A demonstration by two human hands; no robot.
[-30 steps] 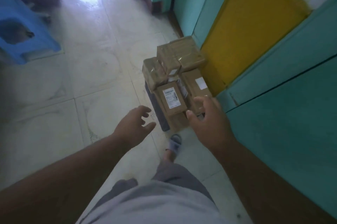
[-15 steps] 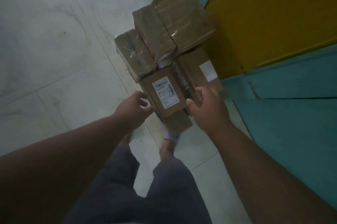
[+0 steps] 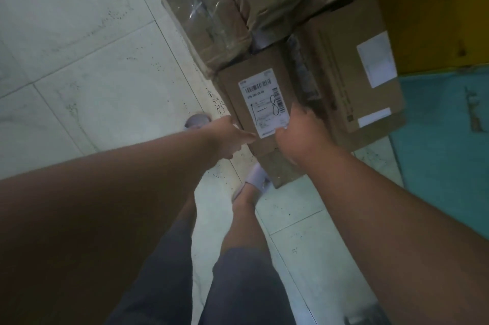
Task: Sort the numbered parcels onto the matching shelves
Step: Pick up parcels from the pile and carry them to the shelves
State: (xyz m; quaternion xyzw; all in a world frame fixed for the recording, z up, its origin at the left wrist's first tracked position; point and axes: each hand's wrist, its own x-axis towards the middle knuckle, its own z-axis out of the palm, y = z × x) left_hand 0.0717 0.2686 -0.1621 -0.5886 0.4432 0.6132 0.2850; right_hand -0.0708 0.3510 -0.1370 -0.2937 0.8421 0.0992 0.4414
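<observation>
Both hands on the box [image 3: 260,102] marked 8: left hand [image 3: 227,137] gripping one edge, right hand [image 3: 301,134] the other. Stiff cardboard, probably light; I'd lift by its sides.

Both bare arms reach forward and down from the bottom corners of the view, converging toward the middle. The left hand [image 3: 229,137] lies palm inward, its thumb stretched forward along the near left edge of a labelled parcel [image 3: 260,102], while its fingers are hidden on the far side. The right hand [image 3: 300,132] comes in from the right, back of the hand up, thumb over the parcel's top near the label and fingers [image 3: 304,113] curled round its right edge. Below the arms, both legs stand in grey shorts, with a pale sandal on each foot.
</observation>
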